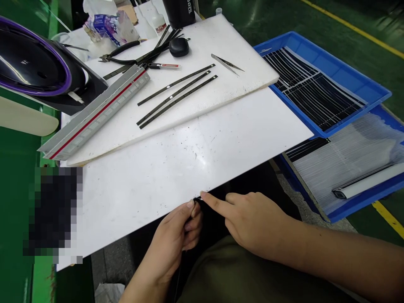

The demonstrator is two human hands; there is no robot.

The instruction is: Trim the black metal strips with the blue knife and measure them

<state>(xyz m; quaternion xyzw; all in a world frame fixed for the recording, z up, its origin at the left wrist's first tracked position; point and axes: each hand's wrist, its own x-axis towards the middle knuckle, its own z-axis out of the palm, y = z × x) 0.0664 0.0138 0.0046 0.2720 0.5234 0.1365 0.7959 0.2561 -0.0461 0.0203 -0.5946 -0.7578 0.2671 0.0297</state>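
Note:
Both hands meet at the near edge of the white board point(176, 168), just over my lap. My left hand point(176, 240) is closed, pinching the top of a thin black strip point(198, 199) that runs down out of sight below the fingers. My right hand point(252, 223) has its forefinger stretched out, its tip touching the strip's end, with the other fingers curled. Three similar black strips point(176, 94) lie side by side on the upper white board point(240, 42).
A grey ruler-like bar with a red line point(94, 115) lies left. Tweezers point(227, 64), pliers point(121, 52) and a black case point(179, 46) sit farther back. Blue trays point(347, 71) with black strips stand right, and another tray point(353, 160) holds pale sheets.

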